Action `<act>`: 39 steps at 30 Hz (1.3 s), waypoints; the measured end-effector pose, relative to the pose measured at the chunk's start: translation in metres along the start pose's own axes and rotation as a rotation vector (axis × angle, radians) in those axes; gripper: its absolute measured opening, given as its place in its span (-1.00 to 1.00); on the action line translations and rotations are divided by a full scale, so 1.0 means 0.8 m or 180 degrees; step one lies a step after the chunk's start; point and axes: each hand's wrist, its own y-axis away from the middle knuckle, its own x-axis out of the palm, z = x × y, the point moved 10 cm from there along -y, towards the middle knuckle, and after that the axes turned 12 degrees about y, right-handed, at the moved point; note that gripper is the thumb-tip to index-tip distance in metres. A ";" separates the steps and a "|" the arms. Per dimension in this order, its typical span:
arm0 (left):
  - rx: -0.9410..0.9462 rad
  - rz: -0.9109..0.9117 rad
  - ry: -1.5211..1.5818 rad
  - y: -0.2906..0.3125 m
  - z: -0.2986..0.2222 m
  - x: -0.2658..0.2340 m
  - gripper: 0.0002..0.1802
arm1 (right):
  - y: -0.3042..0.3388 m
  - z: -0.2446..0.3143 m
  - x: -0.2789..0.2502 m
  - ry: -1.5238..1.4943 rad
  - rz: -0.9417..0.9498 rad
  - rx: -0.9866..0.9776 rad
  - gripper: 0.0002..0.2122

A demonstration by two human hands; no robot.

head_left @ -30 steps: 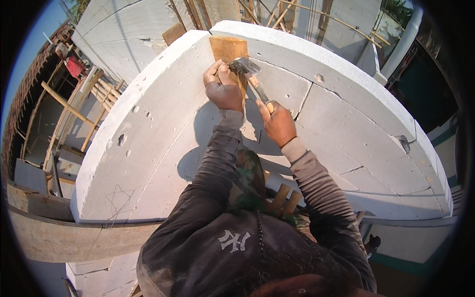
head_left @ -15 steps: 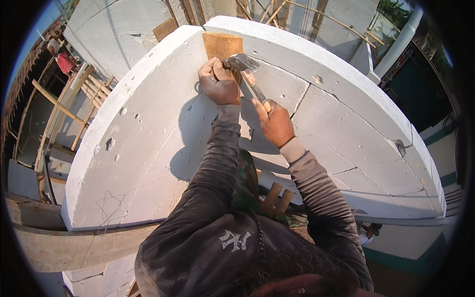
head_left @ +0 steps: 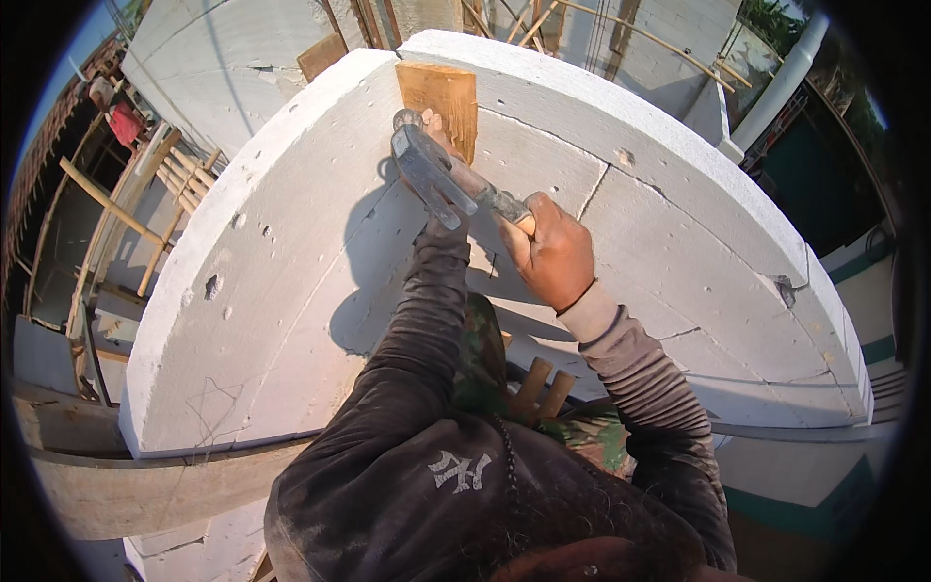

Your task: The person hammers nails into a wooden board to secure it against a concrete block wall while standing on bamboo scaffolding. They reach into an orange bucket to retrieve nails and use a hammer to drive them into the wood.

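Note:
My right hand is wrapped round the handle of a claw hammer. The hammer's grey metal head is raised in front of my left hand and covers most of it. Bent fingers of that hand show beside the upright wooden board, which stands in the corner where two pale block walls meet. Whatever the left fingers pinch is hidden behind the hammer.
The left block wall and right block wall curve around me. A timber plank runs along the lower left. Bamboo poles and another person are at far left. A white pipe rises at the upper right.
The hammer has lifted away from the board toward me and swung left, now covering my left hand. My right hand has moved slightly right and nearer. The left hand stays by the board.

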 end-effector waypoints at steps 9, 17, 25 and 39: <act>0.1122 0.0395 -0.0699 -0.003 -0.047 0.021 -0.78 | -0.007 0.001 0.011 0.0040 0.0306 0.0183 -0.66; 0.0646 0.0350 -0.0511 -0.003 -0.042 0.012 -0.77 | 0.004 0.005 0.010 0.0082 0.0164 0.0080 -0.66; -0.0095 0.0571 -0.0294 0.010 -0.031 0.013 -0.62 | 0.008 0.008 0.009 0.0025 0.0259 0.0200 -0.70; 0.1266 0.1241 -0.1679 0.030 -0.060 0.014 -0.68 | 0.010 0.036 -0.015 -0.0422 -0.0183 -0.0244 -0.68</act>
